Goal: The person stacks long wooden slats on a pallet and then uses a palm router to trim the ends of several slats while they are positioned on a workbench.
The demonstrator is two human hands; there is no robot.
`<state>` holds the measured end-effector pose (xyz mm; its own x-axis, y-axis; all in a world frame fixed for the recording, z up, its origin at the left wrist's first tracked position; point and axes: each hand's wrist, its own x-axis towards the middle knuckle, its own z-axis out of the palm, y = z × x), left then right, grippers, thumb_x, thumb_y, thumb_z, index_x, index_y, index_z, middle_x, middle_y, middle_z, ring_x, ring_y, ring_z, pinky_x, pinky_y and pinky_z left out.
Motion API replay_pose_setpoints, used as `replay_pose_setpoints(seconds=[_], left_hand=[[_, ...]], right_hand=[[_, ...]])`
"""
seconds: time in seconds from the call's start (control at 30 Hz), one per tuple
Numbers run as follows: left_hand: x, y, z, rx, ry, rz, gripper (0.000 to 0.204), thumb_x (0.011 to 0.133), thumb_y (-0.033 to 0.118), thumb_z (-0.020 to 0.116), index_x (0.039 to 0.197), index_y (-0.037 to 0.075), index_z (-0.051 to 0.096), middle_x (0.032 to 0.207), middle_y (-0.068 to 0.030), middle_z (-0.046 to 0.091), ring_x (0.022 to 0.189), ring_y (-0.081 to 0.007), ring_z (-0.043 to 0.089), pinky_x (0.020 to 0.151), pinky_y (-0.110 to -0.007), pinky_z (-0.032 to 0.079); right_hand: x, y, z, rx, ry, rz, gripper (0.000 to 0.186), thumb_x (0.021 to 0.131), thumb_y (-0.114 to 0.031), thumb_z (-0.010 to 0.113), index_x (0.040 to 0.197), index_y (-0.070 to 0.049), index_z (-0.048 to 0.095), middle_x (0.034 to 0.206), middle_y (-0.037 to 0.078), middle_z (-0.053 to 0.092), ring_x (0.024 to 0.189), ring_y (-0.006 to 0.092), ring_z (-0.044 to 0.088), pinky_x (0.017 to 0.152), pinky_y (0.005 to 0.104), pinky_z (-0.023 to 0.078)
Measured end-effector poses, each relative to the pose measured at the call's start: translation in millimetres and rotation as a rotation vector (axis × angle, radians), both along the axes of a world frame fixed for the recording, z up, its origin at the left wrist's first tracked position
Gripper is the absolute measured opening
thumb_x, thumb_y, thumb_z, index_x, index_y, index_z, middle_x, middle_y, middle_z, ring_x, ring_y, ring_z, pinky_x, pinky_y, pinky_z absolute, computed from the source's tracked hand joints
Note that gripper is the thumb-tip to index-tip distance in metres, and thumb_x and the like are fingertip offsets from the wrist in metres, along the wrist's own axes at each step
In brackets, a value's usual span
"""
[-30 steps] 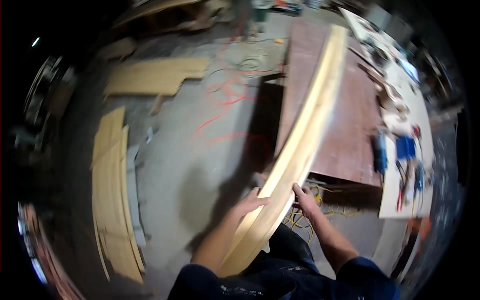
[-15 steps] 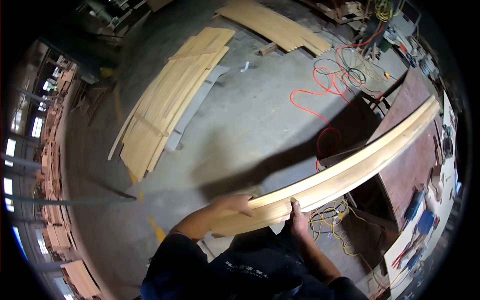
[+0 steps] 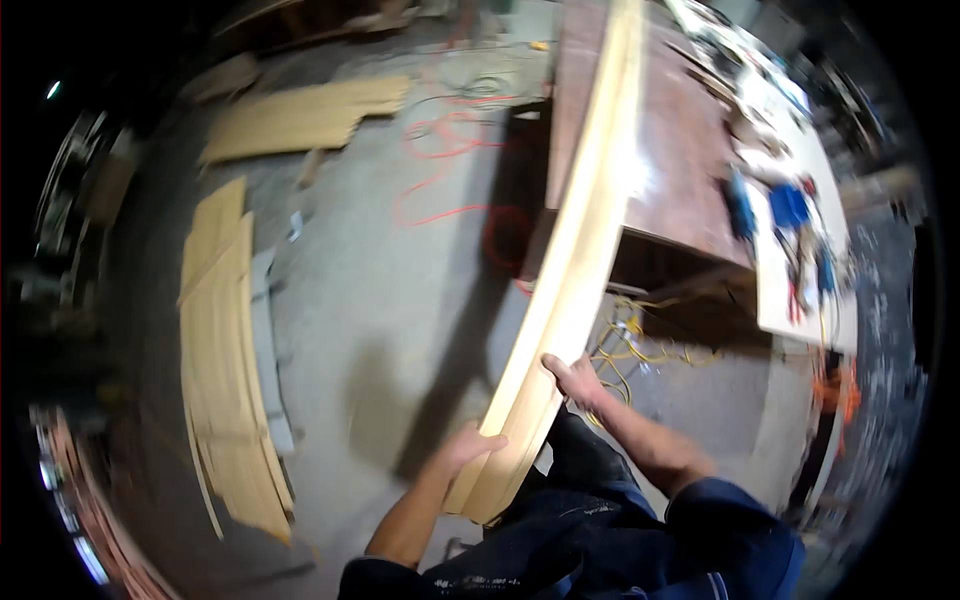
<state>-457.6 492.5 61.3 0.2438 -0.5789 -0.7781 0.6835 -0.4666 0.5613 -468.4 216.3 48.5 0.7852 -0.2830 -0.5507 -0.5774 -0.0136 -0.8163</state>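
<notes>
Short of the brown surface (image 3: pixel 685 190), the left hand (image 3: pixel 468 447) is clamped on the near end of the wood (image 3: pixel 570 290), the right hand (image 3: pixel 572 382) a little farther up its other edge. The wood stretches out over the surface; contact there cannot be told. Yellow cable (image 3: pixel 627 327) lies below the surface's near edge, boards (image 3: pixel 215 350) well to its left, red hose (image 3: pixel 445 213) just left, more boards (image 3: pixel 290 122) left beyond.

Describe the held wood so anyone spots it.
Find the reddish table, upper right. Overlapping it in view, a long pale wooden piece slants down to the left hand and right hand. Unlike the pale boards on the floor, it is held.
</notes>
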Motion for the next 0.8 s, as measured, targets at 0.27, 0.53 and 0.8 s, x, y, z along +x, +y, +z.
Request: replay_pose_setpoints(seconds=[0.27, 0.53, 0.8], left_hand=[[70.5, -184.8, -62.0, -0.032, -0.15, 0.112, 0.04, 0.091, 0.018, 0.079, 0.118, -0.011, 0.07, 0.104, -0.0134, 0.075, 0.09, -0.0197, 0.071, 0.084, -0.036, 0.057], [113.8, -350.9, -72.9, -0.191, -0.042, 0.234, 0.043, 0.093, 0.013, 0.075, 0.126, -0.013, 0.064, 0.117, -0.0149, 0.072, 0.1, -0.0223, 0.071, 0.089, -0.037, 0.056], [113.2, -412.0, -66.5, -0.078, -0.047, 0.107, 0.037, 0.093, 0.017, 0.076, 0.116, -0.01, 0.067, 0.104, -0.0155, 0.074, 0.088, -0.0229, 0.074, 0.077, -0.037, 0.062]], right_hand=[[82.3, -176.6, 0.6, -0.138, 0.028, -0.242, 0.062, 0.085, -0.048, 0.077, 0.118, 0.004, 0.073, 0.11, 0.022, 0.076, 0.103, 0.0276, 0.074, 0.092, 0.0383, 0.056], [85.9, -324.7, 12.2, -0.52, -0.161, -0.296, 0.053, 0.089, -0.037, 0.073, 0.125, 0.002, 0.07, 0.107, 0.02, 0.077, 0.097, 0.0276, 0.075, 0.088, 0.0364, 0.057], [97.9, -571.6, 12.0, -1.426, 0.047, -0.198, 0.072, 0.082, -0.034, 0.083, 0.138, 0.0, 0.053, 0.141, 0.026, 0.055, 0.132, 0.0439, 0.053, 0.112, 0.0501, 0.044]])
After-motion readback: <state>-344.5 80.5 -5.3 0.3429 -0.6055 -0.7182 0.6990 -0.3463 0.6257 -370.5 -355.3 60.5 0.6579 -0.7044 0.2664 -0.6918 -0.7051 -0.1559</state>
